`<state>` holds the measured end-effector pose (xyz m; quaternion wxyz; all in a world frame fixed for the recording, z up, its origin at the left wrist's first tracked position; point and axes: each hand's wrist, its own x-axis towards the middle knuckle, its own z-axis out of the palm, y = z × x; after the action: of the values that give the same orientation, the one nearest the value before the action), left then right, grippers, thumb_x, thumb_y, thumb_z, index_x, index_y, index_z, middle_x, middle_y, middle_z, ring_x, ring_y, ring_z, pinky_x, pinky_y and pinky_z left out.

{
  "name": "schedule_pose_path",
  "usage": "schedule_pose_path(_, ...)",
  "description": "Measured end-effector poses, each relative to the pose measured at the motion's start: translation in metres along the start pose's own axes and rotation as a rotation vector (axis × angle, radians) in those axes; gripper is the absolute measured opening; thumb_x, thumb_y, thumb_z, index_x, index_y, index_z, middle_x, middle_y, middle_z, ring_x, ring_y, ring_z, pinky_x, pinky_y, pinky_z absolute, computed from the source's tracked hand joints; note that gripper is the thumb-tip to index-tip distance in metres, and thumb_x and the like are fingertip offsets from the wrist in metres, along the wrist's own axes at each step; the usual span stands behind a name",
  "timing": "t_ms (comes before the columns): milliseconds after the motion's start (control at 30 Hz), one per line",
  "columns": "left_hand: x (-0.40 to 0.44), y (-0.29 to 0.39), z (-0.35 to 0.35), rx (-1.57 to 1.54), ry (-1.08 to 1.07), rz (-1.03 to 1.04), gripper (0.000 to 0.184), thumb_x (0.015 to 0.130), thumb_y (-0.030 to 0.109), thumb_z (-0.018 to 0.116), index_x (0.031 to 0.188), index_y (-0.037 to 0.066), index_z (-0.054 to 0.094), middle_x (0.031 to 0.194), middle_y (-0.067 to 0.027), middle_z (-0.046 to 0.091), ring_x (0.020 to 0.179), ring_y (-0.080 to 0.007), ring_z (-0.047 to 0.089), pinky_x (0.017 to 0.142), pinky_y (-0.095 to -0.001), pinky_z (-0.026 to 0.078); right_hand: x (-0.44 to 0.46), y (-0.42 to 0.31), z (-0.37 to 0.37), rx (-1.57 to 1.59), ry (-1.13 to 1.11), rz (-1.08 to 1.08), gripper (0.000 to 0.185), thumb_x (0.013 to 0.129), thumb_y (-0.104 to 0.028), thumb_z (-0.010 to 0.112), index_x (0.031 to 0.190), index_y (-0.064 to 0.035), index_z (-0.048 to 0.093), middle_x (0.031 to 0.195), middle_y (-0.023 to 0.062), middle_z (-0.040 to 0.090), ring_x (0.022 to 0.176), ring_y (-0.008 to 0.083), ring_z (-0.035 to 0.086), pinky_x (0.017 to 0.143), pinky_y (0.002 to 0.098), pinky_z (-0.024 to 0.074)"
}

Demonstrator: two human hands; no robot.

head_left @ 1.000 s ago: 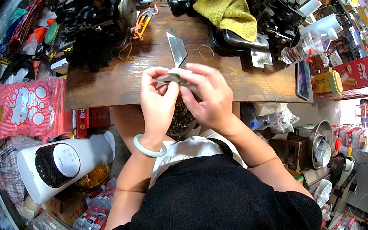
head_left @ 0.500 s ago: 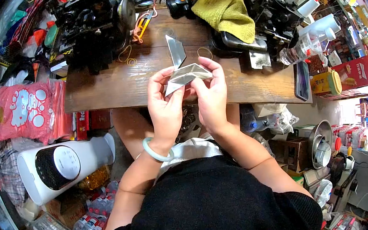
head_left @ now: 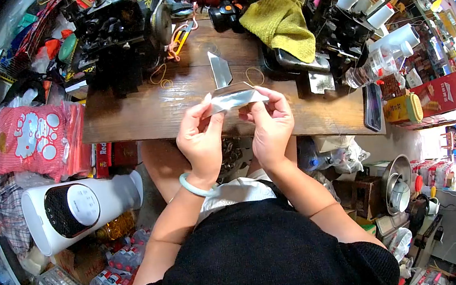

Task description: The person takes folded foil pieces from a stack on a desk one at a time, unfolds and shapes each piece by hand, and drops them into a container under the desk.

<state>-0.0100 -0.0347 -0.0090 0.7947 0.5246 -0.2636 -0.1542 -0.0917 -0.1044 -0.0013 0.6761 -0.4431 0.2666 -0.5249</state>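
Between my two hands, over the front part of the wooden table (head_left: 139,113), is a shiny silvery folded strip (head_left: 234,99). My left hand (head_left: 202,140) pinches its left end between thumb and fingers, and a pale bangle circles that wrist. The right end is pinched by my right hand (head_left: 269,126). Just behind the strip, a second silvery piece (head_left: 220,69) with slanted ends lies on the wood. Thin rubber bands (head_left: 254,76) rest nearby. What exactly the strip is made of, I cannot tell.
A black sewing machine (head_left: 118,36) stands at the back left, beside yellow-handled scissors (head_left: 183,34). Toward the back right are a green cloth (head_left: 282,25), another dark machine (head_left: 334,32) and a clear bottle (head_left: 370,71). A phone (head_left: 372,106) lies at the right edge.
The strip, crumpled between both hands a second ago, is now spread out and held by its two ends. My hands have moved slightly apart.
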Motion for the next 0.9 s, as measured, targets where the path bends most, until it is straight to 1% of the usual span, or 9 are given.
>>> schedule_pose_path(33,0.001,0.002,0.0,0.072,-0.009,0.0,0.031,0.089,-0.004,0.064,0.119,-0.003,0.061,0.106,-0.0083,0.065,0.093,-0.0121,0.062,0.084,-0.0259,0.054,0.001,0.0,-0.001,0.002,-0.002,-0.003,0.02,0.092,-0.001,0.06,0.112,0.0016,0.06,0.09,0.0052,0.066,0.073,0.0089,0.061,0.068,0.024,0.0526)
schedule_pose_path(67,0.0,0.004,0.005,-0.014,0.051,-0.057,0.027,0.09,-0.003,0.063,0.116,-0.003,0.064,0.104,-0.0072,0.067,0.091,-0.0109,0.062,0.085,-0.0261,0.054,0.002,0.001,-0.002,0.008,-0.004,-0.013,0.02,0.092,-0.002,0.061,0.112,0.0017,0.06,0.091,0.0055,0.066,0.074,0.0091,0.062,0.068,0.0241,0.0529)
schedule_pose_path(267,0.001,-0.004,0.003,-0.058,0.098,-0.055,0.024,0.091,-0.005,0.06,0.115,-0.004,0.065,0.105,-0.0072,0.067,0.092,-0.0105,0.062,0.085,-0.0249,0.053,0.003,0.007,-0.002,0.032,-0.017,-0.032,0.019,0.093,-0.006,0.062,0.11,0.002,0.061,0.093,0.0064,0.067,0.073,0.01,0.064,0.065,0.0244,0.0537)
schedule_pose_path(567,0.008,-0.003,-0.005,0.077,0.006,-0.173,0.023,0.09,-0.002,0.064,0.112,-0.006,0.065,0.108,-0.0085,0.068,0.094,-0.0091,0.061,0.086,-0.0222,0.049,0.009,0.006,-0.006,-0.053,-0.003,-0.033,0.013,0.093,-0.01,0.064,0.101,0.0006,0.063,0.086,0.003,0.066,0.069,0.0059,0.059,0.062,0.0206,0.0497)
schedule_pose_path(633,0.012,0.01,-0.002,0.131,-0.036,-0.155,0.022,0.091,0.002,0.064,0.111,-0.006,0.066,0.105,-0.0081,0.069,0.091,-0.0084,0.06,0.083,-0.0212,0.048,0.009,0.004,-0.005,-0.118,-0.014,-0.037,0.013,0.093,-0.01,0.064,0.1,0.0006,0.063,0.086,0.0027,0.066,0.07,0.0053,0.059,0.062,0.0201,0.0492)
schedule_pose_path(667,0.012,0.009,-0.004,0.218,-0.043,-0.123,0.021,0.092,0.007,0.064,0.109,-0.006,0.067,0.098,-0.0076,0.07,0.086,-0.008,0.061,0.078,-0.0215,0.049,0.01,0.004,-0.004,-0.181,-0.027,-0.039,0.012,0.093,-0.01,0.064,0.1,0.0007,0.064,0.085,0.0023,0.066,0.071,0.0047,0.058,0.062,0.0197,0.0486)
schedule_pose_path(700,0.012,0.011,-0.006,0.22,-0.041,-0.123,0.021,0.092,0.007,0.064,0.109,-0.006,0.067,0.098,-0.0076,0.07,0.086,-0.008,0.061,0.078,-0.0215,0.049,0.01,0.004,-0.005,-0.18,-0.029,-0.036,0.012,0.093,-0.01,0.064,0.1,0.0007,0.064,0.085,0.0023,0.066,0.071,0.0047,0.058,0.062,0.0197,0.0486)
schedule_pose_path(800,0.011,0.017,-0.009,0.358,-0.138,-0.076,0.02,0.092,0.01,0.065,0.106,-0.005,0.069,0.085,-0.0081,0.071,0.079,-0.0086,0.061,0.073,-0.0242,0.05,0.01,0.007,-0.013,-0.268,-0.074,-0.011,0.012,0.093,-0.01,0.064,0.099,0.0005,0.064,0.086,0.0017,0.065,0.073,0.0042,0.058,0.063,0.0191,0.0483)
schedule_pose_path(900,0.012,0.017,-0.008,0.359,-0.13,-0.045,0.02,0.091,0.009,0.065,0.106,-0.004,0.069,0.086,-0.0082,0.071,0.079,-0.0097,0.062,0.073,-0.0247,0.05,0.013,0.005,-0.017,-0.196,-0.199,0.1,0.013,0.092,-0.008,0.064,0.102,-0.0003,0.063,0.088,0.0008,0.065,0.073,0.005,0.058,0.064,0.0193,0.0477)
